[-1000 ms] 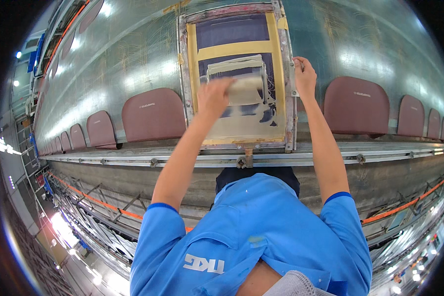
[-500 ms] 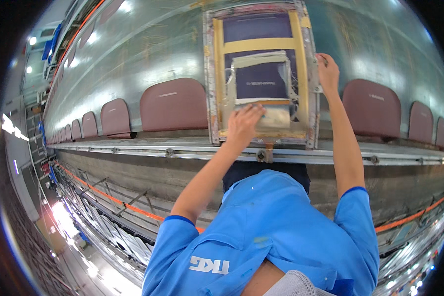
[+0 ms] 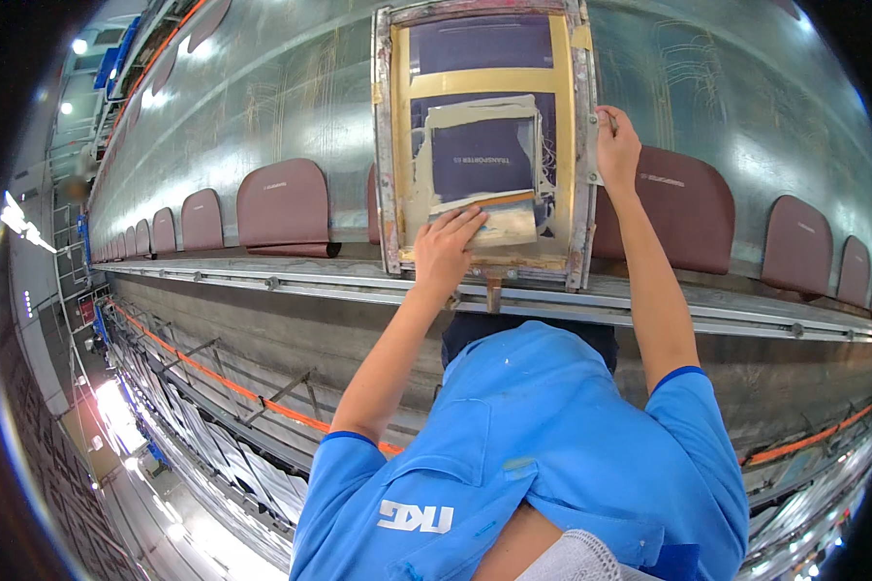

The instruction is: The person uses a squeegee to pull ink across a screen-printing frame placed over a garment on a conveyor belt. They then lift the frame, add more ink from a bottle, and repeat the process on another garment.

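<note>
My left hand is closed on the left end of a squeegee, a pale flat blade with an orange-brown upper edge. The squeegee lies across the lower part of a screen printing frame, beside a pale smear of ink. Purple mesh with yellow tape strips fills the frame. My right hand is closed on the frame's right side, near its upper half. Maroon panels with rounded tops lie to the left. Another maroon panel sits right of the frame, partly behind my right forearm.
A long glossy greenish table carries a row of maroon panels both ways. A metal rail runs along its near edge, with a bracket below the frame. Another long table edged with an orange strip lies behind me.
The frame has moved left along the table by one panel, carried with both hands. A printed panel now shows at its right. The squeegee stays in my left hand on the screen.
</note>
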The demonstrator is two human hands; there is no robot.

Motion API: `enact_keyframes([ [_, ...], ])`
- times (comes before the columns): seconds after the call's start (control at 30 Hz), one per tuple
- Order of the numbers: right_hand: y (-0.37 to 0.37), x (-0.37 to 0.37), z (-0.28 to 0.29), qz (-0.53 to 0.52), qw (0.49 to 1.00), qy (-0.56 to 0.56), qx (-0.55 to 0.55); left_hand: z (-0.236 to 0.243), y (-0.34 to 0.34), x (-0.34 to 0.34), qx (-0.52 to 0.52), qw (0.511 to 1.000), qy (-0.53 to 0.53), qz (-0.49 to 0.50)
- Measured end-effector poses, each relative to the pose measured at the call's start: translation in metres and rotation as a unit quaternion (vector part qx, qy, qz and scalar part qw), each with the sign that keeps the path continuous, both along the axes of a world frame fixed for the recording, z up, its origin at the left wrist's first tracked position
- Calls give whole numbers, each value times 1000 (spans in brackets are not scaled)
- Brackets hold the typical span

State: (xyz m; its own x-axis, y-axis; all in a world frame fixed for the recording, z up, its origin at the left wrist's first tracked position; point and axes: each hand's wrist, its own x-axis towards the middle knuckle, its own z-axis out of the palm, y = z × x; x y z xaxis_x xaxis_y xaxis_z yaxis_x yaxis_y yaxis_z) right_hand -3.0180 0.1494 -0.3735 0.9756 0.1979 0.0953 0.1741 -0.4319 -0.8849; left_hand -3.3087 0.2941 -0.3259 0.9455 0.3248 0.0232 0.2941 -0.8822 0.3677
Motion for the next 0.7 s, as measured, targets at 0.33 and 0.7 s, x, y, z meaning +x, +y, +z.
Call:
enact_keyframes([
  [0.33,15,-4,-2,-4,999,11,-47,9,12,-50,6,999,-27,-43],
  [0.7,12,4,-9,-15,996,26,-87,12,102,116,-34,998,58,-10],
])
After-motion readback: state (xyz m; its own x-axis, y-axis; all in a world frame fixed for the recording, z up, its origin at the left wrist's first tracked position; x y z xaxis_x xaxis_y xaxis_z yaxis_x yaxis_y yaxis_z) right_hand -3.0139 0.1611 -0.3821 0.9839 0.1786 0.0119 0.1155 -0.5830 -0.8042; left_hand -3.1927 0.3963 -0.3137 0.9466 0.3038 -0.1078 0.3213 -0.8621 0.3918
